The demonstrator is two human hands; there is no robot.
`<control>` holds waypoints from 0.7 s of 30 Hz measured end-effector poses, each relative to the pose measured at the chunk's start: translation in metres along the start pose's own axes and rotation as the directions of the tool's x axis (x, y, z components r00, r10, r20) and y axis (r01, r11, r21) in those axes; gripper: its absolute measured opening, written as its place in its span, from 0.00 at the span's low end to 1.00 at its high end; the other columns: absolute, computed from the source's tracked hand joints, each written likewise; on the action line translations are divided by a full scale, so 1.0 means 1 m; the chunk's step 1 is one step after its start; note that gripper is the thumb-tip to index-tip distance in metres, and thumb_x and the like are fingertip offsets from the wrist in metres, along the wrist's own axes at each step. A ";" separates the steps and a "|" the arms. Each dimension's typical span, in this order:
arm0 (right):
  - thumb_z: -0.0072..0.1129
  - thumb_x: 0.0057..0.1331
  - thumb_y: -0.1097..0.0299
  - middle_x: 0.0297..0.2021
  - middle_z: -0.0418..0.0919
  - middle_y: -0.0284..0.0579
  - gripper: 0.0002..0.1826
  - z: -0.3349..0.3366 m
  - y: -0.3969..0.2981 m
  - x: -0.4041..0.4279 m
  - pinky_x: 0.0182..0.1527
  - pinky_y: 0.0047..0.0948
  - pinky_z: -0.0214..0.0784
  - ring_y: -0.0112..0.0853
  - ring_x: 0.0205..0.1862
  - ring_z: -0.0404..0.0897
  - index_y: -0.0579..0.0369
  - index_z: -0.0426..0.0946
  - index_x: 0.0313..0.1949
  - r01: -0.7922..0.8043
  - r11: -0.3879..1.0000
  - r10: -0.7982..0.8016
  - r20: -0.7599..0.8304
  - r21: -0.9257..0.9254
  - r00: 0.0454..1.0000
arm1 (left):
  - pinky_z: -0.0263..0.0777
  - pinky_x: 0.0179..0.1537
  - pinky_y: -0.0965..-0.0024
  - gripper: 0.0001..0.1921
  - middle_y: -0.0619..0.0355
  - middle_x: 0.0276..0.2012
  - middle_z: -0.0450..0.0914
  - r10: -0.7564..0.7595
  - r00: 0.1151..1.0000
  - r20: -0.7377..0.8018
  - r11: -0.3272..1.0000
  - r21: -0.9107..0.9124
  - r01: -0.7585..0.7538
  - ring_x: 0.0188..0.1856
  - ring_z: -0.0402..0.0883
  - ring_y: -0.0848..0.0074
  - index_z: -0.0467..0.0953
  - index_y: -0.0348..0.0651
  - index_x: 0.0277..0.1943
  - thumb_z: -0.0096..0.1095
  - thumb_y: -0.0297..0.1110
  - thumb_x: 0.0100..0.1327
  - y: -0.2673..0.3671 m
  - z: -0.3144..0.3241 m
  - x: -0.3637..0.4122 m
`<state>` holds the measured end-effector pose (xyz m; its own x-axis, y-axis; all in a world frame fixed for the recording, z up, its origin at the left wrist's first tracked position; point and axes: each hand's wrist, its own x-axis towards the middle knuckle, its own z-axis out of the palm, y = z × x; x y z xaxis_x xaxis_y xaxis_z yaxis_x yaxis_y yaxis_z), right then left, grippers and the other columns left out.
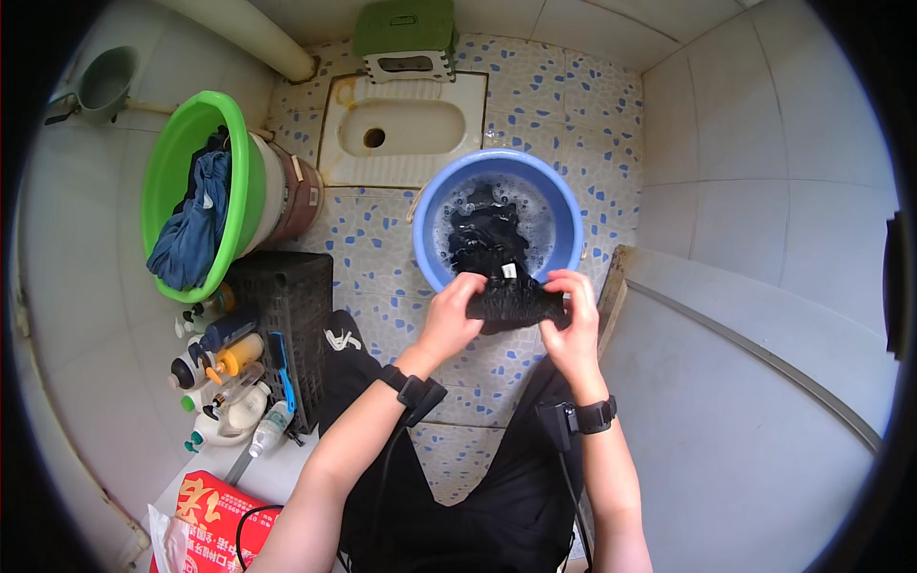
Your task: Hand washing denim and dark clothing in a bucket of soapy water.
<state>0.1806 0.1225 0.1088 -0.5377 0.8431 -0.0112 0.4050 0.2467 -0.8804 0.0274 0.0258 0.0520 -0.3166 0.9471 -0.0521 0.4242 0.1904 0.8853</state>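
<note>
A black garment (494, 240) lies partly in soapy water inside a round blue plastic basin (571, 215). Its gathered, elastic-looking edge with a small white tag (509, 271) is drawn up over the basin's near rim. At the left end of that edge, my left hand (455, 312) pinches the cloth. My right hand (572, 322) grips the other end between thumb and fingers. The edge is spread between both hands, and the rest of the garment trails into the suds. Black straps with small devices are on both wrists.
A green basin (239, 208) with dark and blue clothes (204, 215) rests on a bucket at left. Below are a black plastic crate (276, 286), several bottles, a blue brush (284, 372) and a red bag (222, 519). A squat toilet (405, 129) and green stool (405, 29) lie beyond; a door panel (731, 387) stands at right.
</note>
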 end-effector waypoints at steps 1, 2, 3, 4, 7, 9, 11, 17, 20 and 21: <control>0.47 0.42 0.85 0.44 0.68 0.47 0.21 0.000 0.008 -0.002 0.46 0.30 0.65 0.39 0.46 0.70 0.58 0.67 0.40 -0.071 0.997 0.068 -0.074 -0.042 0.995 | 0.67 0.44 0.65 0.22 0.52 0.38 0.75 0.000 1.000 -0.001 1.000 -0.006 0.000 0.43 0.74 0.55 0.65 0.41 0.48 0.54 0.21 0.46 0.006 0.000 0.001; 0.47 0.45 0.84 0.48 0.66 0.46 0.24 0.000 0.015 -0.003 0.44 0.28 0.66 0.37 0.47 0.70 0.56 0.65 0.45 -0.193 0.980 0.198 -0.131 0.049 0.971 | 0.67 0.44 0.63 0.21 0.51 0.38 0.75 -0.109 0.994 -0.002 0.989 -0.103 0.108 0.43 0.74 0.54 0.65 0.40 0.46 0.51 0.19 0.45 0.013 -0.001 -0.001; 0.46 0.47 0.82 0.52 0.64 0.46 0.27 -0.002 0.024 -0.005 0.42 0.27 0.67 0.34 0.48 0.69 0.55 0.63 0.50 -0.305 0.942 0.328 -0.180 0.142 0.927 | 0.67 0.43 0.62 0.20 0.49 0.39 0.74 -0.213 0.977 0.010 0.956 -0.202 0.211 0.42 0.74 0.52 0.65 0.38 0.45 0.48 0.17 0.45 0.024 -0.003 0.001; 0.46 0.48 0.81 0.57 0.58 0.45 0.35 0.000 0.038 -0.006 0.41 0.25 0.67 0.30 0.51 0.67 0.50 0.55 0.59 -0.423 0.740 0.474 0.042 0.522 0.880 | 0.66 0.46 0.63 0.22 0.48 0.40 0.74 -0.187 0.982 0.023 0.931 -0.314 0.185 0.45 0.74 0.54 0.65 0.38 0.46 0.45 0.16 0.43 0.031 -0.007 0.003; 0.51 0.48 0.78 0.63 0.49 0.48 0.45 0.010 0.049 -0.018 0.44 0.20 0.65 0.31 0.55 0.65 0.46 0.42 0.65 -0.538 0.493 0.316 0.435 0.684 0.843 | 0.65 0.49 0.65 0.23 0.48 0.41 0.74 -0.081 0.997 0.011 0.963 -0.258 0.081 0.47 0.73 0.55 0.66 0.37 0.46 0.42 0.15 0.42 0.027 -0.005 0.001; 0.57 0.45 0.82 0.62 0.53 0.46 0.47 0.023 0.042 -0.022 0.50 0.25 0.63 0.33 0.57 0.64 0.48 0.47 0.64 -0.364 0.795 0.174 0.392 0.486 0.903 | 0.64 0.51 0.66 0.23 0.47 0.42 0.73 -0.104 0.993 0.053 0.949 -0.294 0.115 0.48 0.72 0.56 0.67 0.35 0.45 0.41 0.15 0.42 0.021 -0.005 -0.001; 0.56 0.43 0.85 0.54 0.66 0.43 0.38 0.034 0.039 -0.023 0.51 0.31 0.62 0.37 0.51 0.70 0.51 0.62 0.58 -0.420 0.814 0.317 0.298 0.402 0.900 | 0.65 0.50 0.67 0.22 0.48 0.43 0.73 -0.106 0.992 0.075 0.947 -0.295 0.123 0.47 0.73 0.57 0.68 0.34 0.44 0.43 0.15 0.41 0.022 -0.011 0.000; 0.55 0.48 0.82 0.40 0.73 0.42 0.20 0.003 0.053 -0.022 0.39 0.22 0.67 0.30 0.39 0.74 0.58 0.72 0.43 -0.344 0.938 0.323 -0.261 -0.038 0.910 | 0.67 0.39 0.62 0.24 0.53 0.33 0.69 -0.032 0.940 0.338 0.976 0.215 -0.044 0.38 0.72 0.57 0.68 0.45 0.47 0.57 0.19 0.43 -0.012 -0.030 -0.012; 0.50 0.58 0.80 0.40 0.73 0.41 0.22 0.011 0.087 -0.034 0.40 0.20 0.66 0.22 0.40 0.71 0.55 0.62 0.53 -0.395 0.747 0.540 -0.140 0.534 0.830 | 0.67 0.39 0.64 0.26 0.54 0.33 0.68 0.038 0.922 0.385 0.893 0.401 -0.204 0.39 0.72 0.60 0.67 0.47 0.48 0.57 0.19 0.43 -0.013 -0.022 -0.009; 0.49 0.60 0.80 0.40 0.73 0.40 0.23 0.016 0.080 -0.035 0.42 0.21 0.65 0.22 0.42 0.71 0.54 0.59 0.54 -0.444 0.581 0.610 -0.003 0.682 0.792 | 0.68 0.39 0.64 0.24 0.54 0.35 0.68 0.041 0.946 0.321 0.872 0.450 -0.191 0.40 0.71 0.61 0.68 0.47 0.48 0.56 0.20 0.44 -0.017 -0.023 -0.008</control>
<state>0.2198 0.1054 0.0315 -0.1765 0.8202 -0.5442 -0.0300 -0.5571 -0.8299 0.0031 0.0090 0.0482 -0.0095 0.9869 -0.1613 0.8123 0.1016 0.5743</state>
